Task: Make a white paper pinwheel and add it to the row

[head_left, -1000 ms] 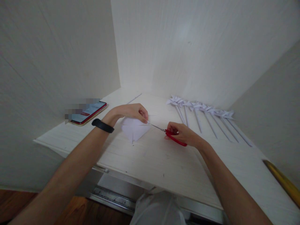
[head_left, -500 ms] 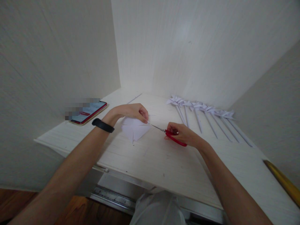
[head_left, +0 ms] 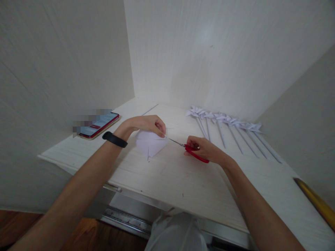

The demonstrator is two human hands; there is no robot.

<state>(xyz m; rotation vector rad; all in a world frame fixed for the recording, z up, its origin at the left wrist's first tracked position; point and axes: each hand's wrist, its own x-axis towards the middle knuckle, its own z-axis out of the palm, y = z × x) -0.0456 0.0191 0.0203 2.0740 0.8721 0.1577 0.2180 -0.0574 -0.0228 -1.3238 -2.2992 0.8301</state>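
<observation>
A square of white paper (head_left: 149, 144), turned cornerwise with slits running in from its corners, lies on the white tabletop. My left hand (head_left: 154, 126) pinches it at the right corner, thumb and fingers closed. In my right hand (head_left: 200, 148) are red-handled scissors (head_left: 195, 154), fingers wrapped through the loops. Their thin metal blades point left and reach the paper's corner by my left fingertips. Whether the blades are parted there is too small to tell.
Several white paper pinwheels (head_left: 222, 119) on sticks lie in a row at the back right. A loose thin stick (head_left: 151, 109) is behind my left hand. A phone (head_left: 101, 126) lies at left, a yellow object (head_left: 315, 200) at the right edge. Below the front edge is an open drawer (head_left: 131, 214).
The paper has shifted very slightly under my left hand. Both hands and the scissors stay almost exactly where they were.
</observation>
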